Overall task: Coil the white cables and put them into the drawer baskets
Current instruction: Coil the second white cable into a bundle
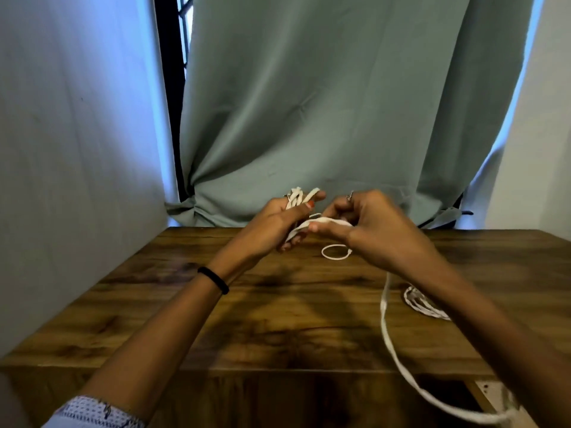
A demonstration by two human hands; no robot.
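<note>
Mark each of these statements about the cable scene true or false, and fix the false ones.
1. Both hands hold the same white cable. True: the left hand grips a bundle of loops of the cable, and the right hand pinches the strand leading from it.
2. A black band is on the right wrist. False: the band is on the left wrist.
3. A small white loop lies on the table below the hands. True.
4. The table is white plastic. False: it is dark wood grain.
5. A slack length of cable trails down past the front right edge. True.
6. The curtain behind is red. False: it is grey-green.
</note>
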